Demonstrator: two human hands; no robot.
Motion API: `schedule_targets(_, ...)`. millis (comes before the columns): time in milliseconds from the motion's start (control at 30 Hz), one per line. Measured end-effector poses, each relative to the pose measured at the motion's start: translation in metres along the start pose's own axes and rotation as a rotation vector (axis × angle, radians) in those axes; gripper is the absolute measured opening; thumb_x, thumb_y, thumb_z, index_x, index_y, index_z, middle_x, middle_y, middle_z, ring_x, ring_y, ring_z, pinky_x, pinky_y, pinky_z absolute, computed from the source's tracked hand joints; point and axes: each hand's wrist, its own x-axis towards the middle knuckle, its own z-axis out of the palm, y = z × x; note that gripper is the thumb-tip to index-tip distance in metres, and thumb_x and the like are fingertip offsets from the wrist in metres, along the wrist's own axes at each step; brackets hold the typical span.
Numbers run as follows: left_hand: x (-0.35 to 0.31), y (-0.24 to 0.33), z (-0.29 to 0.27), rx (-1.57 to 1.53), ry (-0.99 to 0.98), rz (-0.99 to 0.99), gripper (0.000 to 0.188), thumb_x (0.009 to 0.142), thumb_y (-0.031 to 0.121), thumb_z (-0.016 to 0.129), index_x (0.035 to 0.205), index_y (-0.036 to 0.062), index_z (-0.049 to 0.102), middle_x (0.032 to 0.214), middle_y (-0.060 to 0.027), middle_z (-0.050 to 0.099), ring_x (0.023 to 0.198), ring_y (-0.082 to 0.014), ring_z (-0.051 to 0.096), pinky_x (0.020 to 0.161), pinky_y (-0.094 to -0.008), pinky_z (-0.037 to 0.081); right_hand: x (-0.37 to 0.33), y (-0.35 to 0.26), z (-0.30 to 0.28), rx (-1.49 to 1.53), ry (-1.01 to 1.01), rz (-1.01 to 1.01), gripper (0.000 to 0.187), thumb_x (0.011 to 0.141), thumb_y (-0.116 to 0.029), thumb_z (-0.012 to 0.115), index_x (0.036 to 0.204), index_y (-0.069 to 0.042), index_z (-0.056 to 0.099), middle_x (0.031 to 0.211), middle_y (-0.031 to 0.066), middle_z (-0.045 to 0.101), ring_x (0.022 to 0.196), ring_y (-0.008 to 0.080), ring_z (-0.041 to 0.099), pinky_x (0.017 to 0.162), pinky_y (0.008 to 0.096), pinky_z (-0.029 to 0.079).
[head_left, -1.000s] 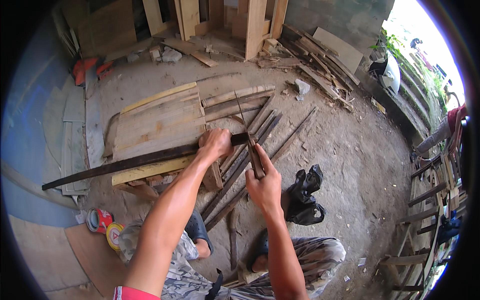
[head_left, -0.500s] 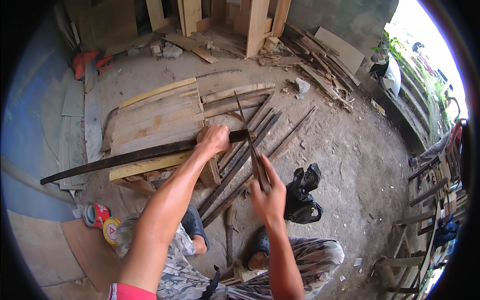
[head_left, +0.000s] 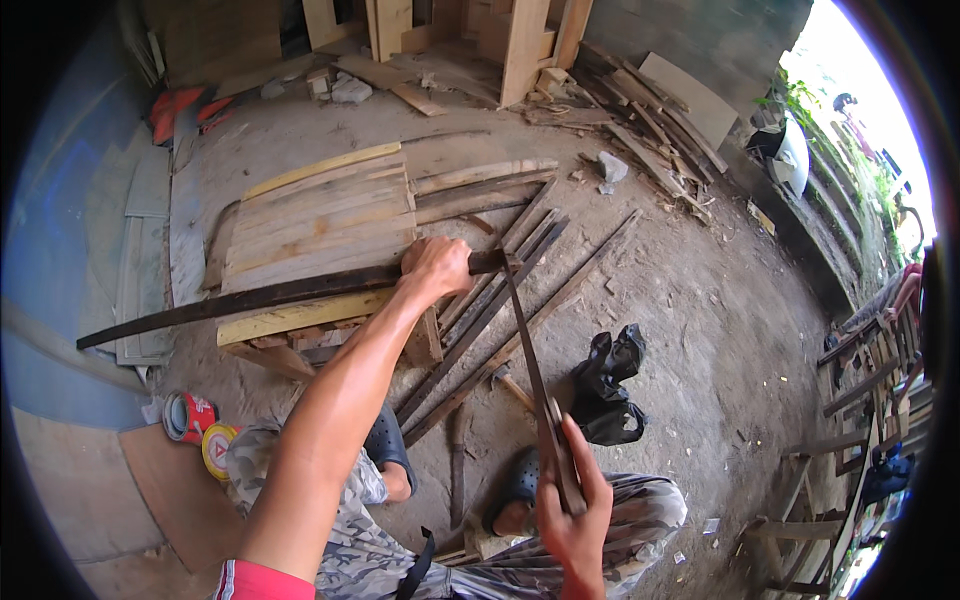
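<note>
My left hand (head_left: 437, 268) is closed round a long dark wooden strip (head_left: 240, 297), near its right end. The strip lies across a low slatted wooden bench (head_left: 320, 220), its far left end sticking out past the bench. In my right hand (head_left: 577, 500) is the handle of a handsaw (head_left: 528, 345), drawn back toward my right knee. The saw's narrow tip rests at the strip's right end, just beyond my left hand. Whether the blade sits in a cut I cannot tell.
Several long wooden strips (head_left: 580, 277) lie on the ground right of the bench. A hammer (head_left: 515, 388) and a black plastic bag (head_left: 610, 390) are near my right foot. A red can (head_left: 190, 417) stands at left. Scrap wood (head_left: 650, 125) is heaped at the back right.
My right hand has pulled the saw back toward me, so its tip is now at the strip. My left hand still holds the strip, and a hammer has come into sight.
</note>
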Motion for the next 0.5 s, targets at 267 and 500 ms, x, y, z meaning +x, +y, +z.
schedule_targets(267,-0.01,0.018,-0.025,0.013,-0.089,-0.08,0.024,0.074,0.016,0.071,0.093,0.0021,0.076,0.088,-0.0194,0.075,0.085,-0.0323,0.072,0.1,-0.0414,0.047,0.132,-0.022,0.041,-0.16,-0.018,-0.14,0.058,0.083,-0.007,0.059,0.14,-0.003,0.054,0.116,0.0301,0.066,0.105,0.0411,0.068,0.089,0.0393,0.053)
schedule_targets(500,-0.006,0.016,-0.018,-0.008,-0.115,-0.067,0.016,0.068,0.015,0.067,0.079,0.0068,0.074,0.084,-0.0211,0.072,0.085,-0.0354,0.071,0.092,-0.0437,0.048,-0.009,0.006,-0.006,-0.01,-0.018,0.042,0.056,0.086,0.006,0.051,0.143,0.007,0.049,0.132,0.019,0.063,0.118,0.019,0.061,0.099,0.0295,0.046)
